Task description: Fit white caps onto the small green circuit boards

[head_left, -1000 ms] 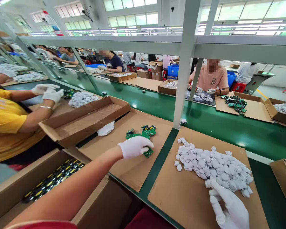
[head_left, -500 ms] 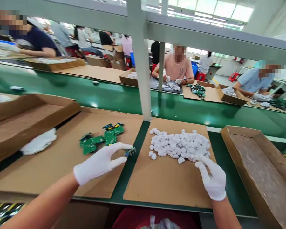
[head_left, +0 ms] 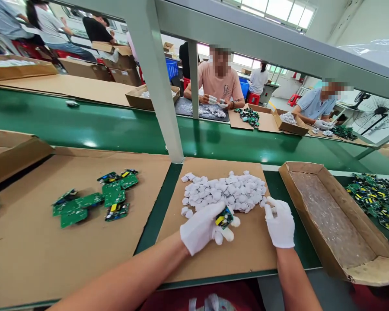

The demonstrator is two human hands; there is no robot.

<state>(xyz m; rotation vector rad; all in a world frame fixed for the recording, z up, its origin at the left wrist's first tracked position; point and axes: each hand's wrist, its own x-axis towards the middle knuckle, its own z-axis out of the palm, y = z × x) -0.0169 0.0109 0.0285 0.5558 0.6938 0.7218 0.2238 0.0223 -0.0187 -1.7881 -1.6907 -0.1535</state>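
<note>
My left hand (head_left: 204,224), in a white glove, holds a small circuit board (head_left: 224,217) with yellow and black parts facing up. It hovers in front of a heap of small white pieces (head_left: 227,190) on a cardboard sheet. At the heap's right edge is my gloved right hand (head_left: 280,221), its fingers curled and thumb and fingertips pinched on a small white piece (head_left: 263,201). Its far fingertips blend with the white heap. Several green circuit boards (head_left: 113,194) lie loosely grouped on the left cardboard sheet (head_left: 94,259).
A long cardboard box (head_left: 330,216) lined with clear plastic stands at the right, with more circuit boards (head_left: 372,196) beyond it. Another box (head_left: 16,164) is at the left. A grey post (head_left: 164,86) rises behind the sheets. Co-workers sit across the green belt (head_left: 116,125).
My left hand has moved right with the circuit board, from between the sheets to the white heap, turning its component side up. My right hand's fingers have closed. The view has shifted right.
</note>
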